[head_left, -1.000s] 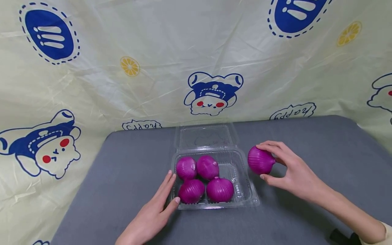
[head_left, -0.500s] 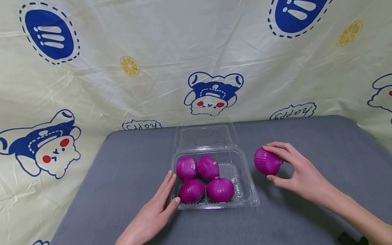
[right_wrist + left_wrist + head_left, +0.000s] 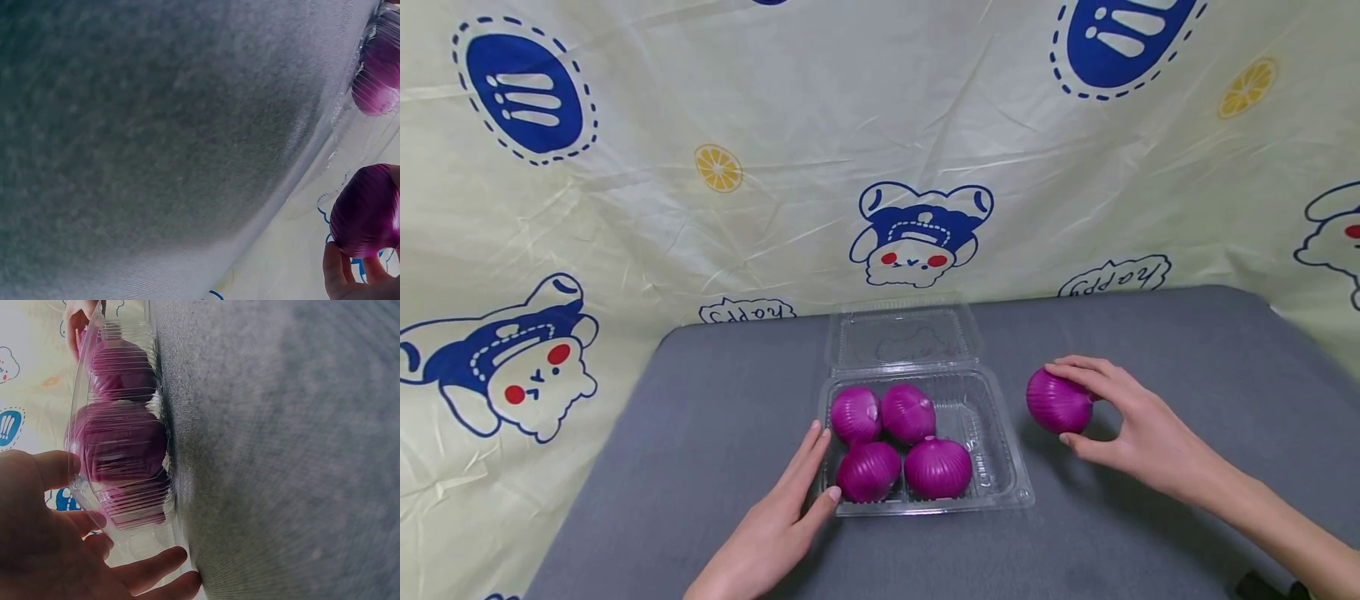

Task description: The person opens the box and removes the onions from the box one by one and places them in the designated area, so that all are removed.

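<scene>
My right hand (image 3: 1131, 417) holds a purple onion (image 3: 1058, 401) between thumb and fingers, to the right of a clear plastic container (image 3: 992, 433). In the right wrist view the same onion (image 3: 365, 212) shows above the fingertips (image 3: 334, 269). Several more purple onions sit in the container's left and middle, one of them a front onion (image 3: 938, 468). The container's hinged lid (image 3: 902, 337) lies back, away from me. My left hand (image 3: 775, 521) rests against the container's left side with its fingers extended. The left wrist view shows that hand (image 3: 69, 544) at the ribbed plastic wall (image 3: 125, 450).
A grey cloth-covered table (image 3: 715, 400) lies under everything. Behind it hangs a pale printed curtain (image 3: 790, 125) with cartoon animals and orange slices. A dark object (image 3: 1262, 586) shows at the bottom right, by the right forearm. The container's right part holds no onion.
My right hand has moved right with the onion, away from the container's edge, mostly in the first half second. The left hand and the onions in the container keep their places.
</scene>
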Tool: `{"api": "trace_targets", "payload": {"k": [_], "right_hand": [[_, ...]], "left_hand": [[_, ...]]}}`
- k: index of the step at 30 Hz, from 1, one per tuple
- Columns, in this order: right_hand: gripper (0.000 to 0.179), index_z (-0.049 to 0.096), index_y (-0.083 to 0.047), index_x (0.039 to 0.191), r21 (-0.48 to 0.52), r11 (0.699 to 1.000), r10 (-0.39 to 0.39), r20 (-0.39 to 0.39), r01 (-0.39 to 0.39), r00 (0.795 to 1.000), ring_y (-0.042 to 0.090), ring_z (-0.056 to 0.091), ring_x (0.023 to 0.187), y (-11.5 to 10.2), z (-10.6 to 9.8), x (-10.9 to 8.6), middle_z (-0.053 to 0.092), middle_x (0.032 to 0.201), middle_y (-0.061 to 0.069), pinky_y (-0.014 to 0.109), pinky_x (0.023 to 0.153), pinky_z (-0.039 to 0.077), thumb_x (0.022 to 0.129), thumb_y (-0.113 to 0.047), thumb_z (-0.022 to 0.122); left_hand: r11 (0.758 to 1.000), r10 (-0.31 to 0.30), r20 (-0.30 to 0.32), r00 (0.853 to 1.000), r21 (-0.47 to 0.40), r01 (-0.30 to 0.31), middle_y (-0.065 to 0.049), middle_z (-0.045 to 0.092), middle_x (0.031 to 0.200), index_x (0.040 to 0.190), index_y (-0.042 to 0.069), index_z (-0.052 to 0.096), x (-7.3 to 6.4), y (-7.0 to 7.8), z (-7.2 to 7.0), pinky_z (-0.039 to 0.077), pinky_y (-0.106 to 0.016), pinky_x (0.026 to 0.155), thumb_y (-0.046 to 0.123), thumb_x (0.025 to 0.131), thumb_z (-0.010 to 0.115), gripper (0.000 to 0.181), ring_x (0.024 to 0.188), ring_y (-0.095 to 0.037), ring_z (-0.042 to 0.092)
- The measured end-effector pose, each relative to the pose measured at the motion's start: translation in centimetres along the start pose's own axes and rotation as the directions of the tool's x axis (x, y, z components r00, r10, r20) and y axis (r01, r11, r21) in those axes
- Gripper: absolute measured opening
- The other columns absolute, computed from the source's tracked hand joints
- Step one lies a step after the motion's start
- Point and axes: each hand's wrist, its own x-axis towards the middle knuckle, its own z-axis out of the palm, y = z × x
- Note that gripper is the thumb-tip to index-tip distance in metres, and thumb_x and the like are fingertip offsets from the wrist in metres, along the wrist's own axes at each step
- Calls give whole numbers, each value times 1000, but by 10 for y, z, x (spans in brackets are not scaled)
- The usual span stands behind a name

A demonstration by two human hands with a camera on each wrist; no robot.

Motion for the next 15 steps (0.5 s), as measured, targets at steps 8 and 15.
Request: {"api": "trace_targets", "payload": {"k": [8,15], "right_hand": [[82,53,-17,140,-47,999,17,66,-14,998,15,47,110,9,5,0,53,132,3,38,73,56,67,-11,90],[77,56,-13,136,-82,997,12,75,-6,997,17,47,108,19,9,5,56,132,5,40,74,54,68,-13,89]], "left_hand": [[1000,2,-10,1000,5,-2,21,5,161,156,40,16,0,2,0,29,-56,110,61,97,46,69,147,-14,15],[1000,-10,-8,1000,9,10,22,4,161,156,41,15,0,1,0,29,-56,110,61,97,45,69,146,-13,15]]}}
